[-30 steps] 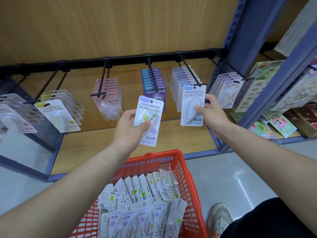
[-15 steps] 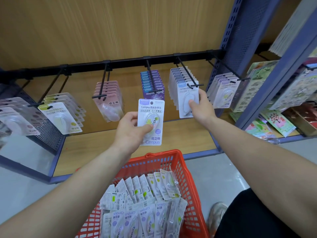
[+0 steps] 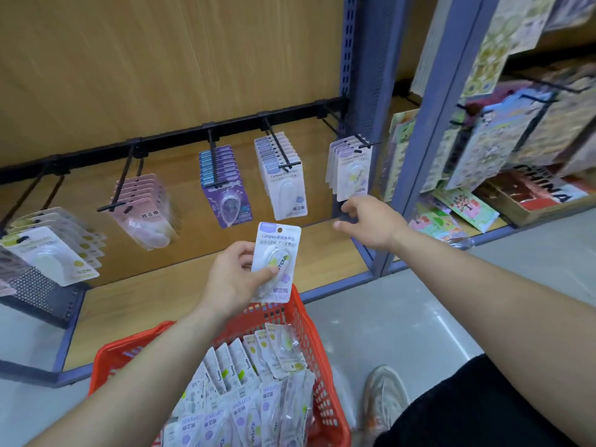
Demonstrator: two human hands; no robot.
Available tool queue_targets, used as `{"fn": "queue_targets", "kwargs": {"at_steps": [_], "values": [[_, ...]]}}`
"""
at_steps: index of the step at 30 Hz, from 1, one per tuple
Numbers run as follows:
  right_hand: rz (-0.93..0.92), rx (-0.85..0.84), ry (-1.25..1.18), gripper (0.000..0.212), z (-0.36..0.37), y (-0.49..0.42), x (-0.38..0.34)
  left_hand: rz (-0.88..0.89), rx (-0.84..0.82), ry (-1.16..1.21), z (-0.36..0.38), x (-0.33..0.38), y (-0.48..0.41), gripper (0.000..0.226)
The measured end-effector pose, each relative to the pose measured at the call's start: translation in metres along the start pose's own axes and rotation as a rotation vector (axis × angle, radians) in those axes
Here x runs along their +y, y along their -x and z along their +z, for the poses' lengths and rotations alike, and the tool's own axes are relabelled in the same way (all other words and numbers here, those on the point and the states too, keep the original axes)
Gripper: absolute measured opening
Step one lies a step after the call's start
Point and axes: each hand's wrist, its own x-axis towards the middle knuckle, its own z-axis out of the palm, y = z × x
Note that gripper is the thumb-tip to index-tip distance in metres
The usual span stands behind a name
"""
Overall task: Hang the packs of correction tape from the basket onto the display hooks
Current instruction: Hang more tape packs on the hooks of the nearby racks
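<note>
The left hand (image 3: 232,279), in the head view, pinches a pack of correction tape (image 3: 278,253) between thumb and fingers above the far rim of the red basket (image 3: 317,343). The pack is upright, long axis vertical, hang hole on top. The right hand (image 3: 371,222) holds nothing, its fingers loosely spread just under the rightmost hung packs (image 3: 350,171). Their hook (image 3: 362,143) looks the likely match. It lies up and to the right of the held pack, nearer the right hand.

Red basket (image 3: 322,382) on grey floor (image 3: 403,317)
</note>
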Motion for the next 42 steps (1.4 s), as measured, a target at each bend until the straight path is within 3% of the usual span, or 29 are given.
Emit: {"fn": "queue_targets", "kwargs": {"at_steps": [10,18,32,39,42], "values": [[0.07,0.089,-0.076,0.048,-0.031,0.005,0.062,0.159,-0.053,-0.06,0.112,0.087,-0.105,0.025],[0.108,0.065,-0.092,0.051,-0.025,0.003,0.08,0.24,0.024,-0.039,0.151,0.099,-0.136,0.024],[0.101,-0.001,-0.092,0.039,-0.018,-0.002,0.063,0.174,0.12,0.032,0.162,0.087,-0.147,0.025],[0.113,-0.042,-0.074,0.05,-0.013,-0.002,0.064,0.068,0.176,0.045,0.165,0.082,-0.174,0.034],[0.103,-0.084,-0.027,0.056,-0.009,-0.004,0.057,0.068,0.125,0.012,0.162,0.08,-0.174,0.043]]}}
